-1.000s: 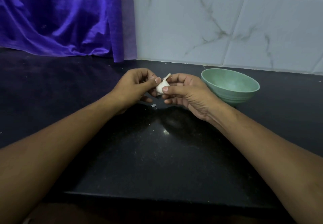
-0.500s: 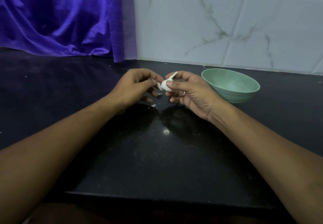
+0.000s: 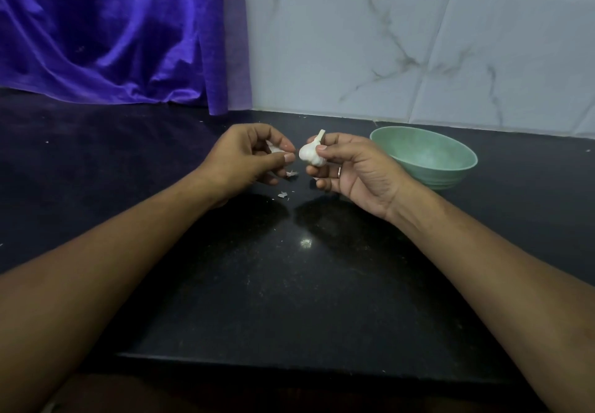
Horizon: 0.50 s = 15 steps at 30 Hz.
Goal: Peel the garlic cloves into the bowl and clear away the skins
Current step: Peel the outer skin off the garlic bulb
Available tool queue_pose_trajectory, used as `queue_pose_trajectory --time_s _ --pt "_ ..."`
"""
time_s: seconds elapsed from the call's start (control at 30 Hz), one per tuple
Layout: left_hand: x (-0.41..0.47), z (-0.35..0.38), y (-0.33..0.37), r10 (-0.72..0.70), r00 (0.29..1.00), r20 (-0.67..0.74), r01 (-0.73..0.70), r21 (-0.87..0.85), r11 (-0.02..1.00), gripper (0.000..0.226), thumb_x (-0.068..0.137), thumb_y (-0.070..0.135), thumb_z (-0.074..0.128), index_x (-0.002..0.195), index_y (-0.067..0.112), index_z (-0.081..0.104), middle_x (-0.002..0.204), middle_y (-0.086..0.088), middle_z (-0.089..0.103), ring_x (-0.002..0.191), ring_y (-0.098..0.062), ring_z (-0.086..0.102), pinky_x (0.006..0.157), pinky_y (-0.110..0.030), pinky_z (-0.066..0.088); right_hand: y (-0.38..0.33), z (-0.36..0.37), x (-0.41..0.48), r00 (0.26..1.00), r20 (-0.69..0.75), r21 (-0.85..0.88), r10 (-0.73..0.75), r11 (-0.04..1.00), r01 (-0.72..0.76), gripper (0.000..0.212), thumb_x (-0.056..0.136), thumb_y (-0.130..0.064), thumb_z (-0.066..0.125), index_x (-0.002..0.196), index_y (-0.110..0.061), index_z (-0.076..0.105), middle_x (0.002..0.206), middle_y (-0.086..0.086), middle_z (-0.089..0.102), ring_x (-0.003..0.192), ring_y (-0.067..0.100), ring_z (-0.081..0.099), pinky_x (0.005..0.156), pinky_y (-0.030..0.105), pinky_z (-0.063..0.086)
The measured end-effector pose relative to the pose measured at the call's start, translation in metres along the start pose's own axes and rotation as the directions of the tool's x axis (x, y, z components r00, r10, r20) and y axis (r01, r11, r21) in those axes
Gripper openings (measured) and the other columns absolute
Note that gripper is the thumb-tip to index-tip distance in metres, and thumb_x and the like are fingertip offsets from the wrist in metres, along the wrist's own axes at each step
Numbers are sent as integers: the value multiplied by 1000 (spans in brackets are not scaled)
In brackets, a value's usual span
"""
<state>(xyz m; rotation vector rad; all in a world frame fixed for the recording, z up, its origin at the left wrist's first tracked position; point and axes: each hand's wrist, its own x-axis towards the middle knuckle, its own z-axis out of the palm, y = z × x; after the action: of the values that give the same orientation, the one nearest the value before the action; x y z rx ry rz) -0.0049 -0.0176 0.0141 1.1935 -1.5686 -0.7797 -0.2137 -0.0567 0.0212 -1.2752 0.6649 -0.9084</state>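
White garlic bulb point(image 3: 310, 155) gripped by your right hand point(image 3: 357, 172), small piece point(image 3: 274, 148) pinched by your left hand point(image 3: 246, 159): likely separating cloves, so peel it next.

White piece point(image 3: 273, 148) in left hand point(image 3: 244, 158): mostly hidden by fingers point(image 3: 280, 141); clove or skin undetermined. Garlic bulb point(image 3: 308, 154): far side was covered by right hand point(image 3: 354, 171). Desk point(image 3: 289, 283) scraps point(image 3: 283, 195): too small to identify. Both forearms point(image 3: 112, 267) were cut by frame edges.

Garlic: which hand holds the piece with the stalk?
The right hand holds the stalked garlic bulb; the left hand pinches a smaller, mostly hidden piece.
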Motion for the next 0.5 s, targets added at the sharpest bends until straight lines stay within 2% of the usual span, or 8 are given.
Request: queue_pose_trajectory --time_s 0.1,0.2,0.33,0.43,0.5 --pt "0 -2 -3 0 1000 5 0 41 999 12 98 6 67 109 8 73 92 -12 75 79 -15 74 69 -30 63 -1 0 -1 1000 6 1 -6 1000 6 18 98 0 56 109 -9 67 90 9 74 71 17 68 58 26 54" --pt "-1 2 -2 14 1000 26 -14 3 1000 17 102 4 61 114 8 73 104 -15 76 88 -18 75 72 -32 62 2 0 -1 1000 8 -17 -19 1000 19 20 95 2 62 110 -9 69 94 10 74 74 17 68 62 27 55" --pt "-4 5 2 29 999 44 -29 -4 1000 24 96 19 71 116 7 71 104 -19 76 92 -30 77 77 -43 63 4 1 -1 998 8 -50 -56 997 56 33 87 7 72 118 -5 67 94 7 72 77 16 66 64 27 56" --pt "-4 2 2 27 1000 16 -27 27 999 25 92 23 76 112 8 73 101 -20 76 94 -34 76 82 -51 63 4 1 -2 996 -21 -112 -86 990 83 40 84 7 76 122 3 63 95 11 74 77 19 70 63 28 58" --pt "-4 1 2 48 999 -13 -47 51 998 20 93 22 76 108 9 74 99 -19 75 95 -36 74 84 -54 63 5 1 -3 992 -38 -184 -120 977 111 37 83 6 78 118 4 65 94 13 76 76 20 72 61 28 58"
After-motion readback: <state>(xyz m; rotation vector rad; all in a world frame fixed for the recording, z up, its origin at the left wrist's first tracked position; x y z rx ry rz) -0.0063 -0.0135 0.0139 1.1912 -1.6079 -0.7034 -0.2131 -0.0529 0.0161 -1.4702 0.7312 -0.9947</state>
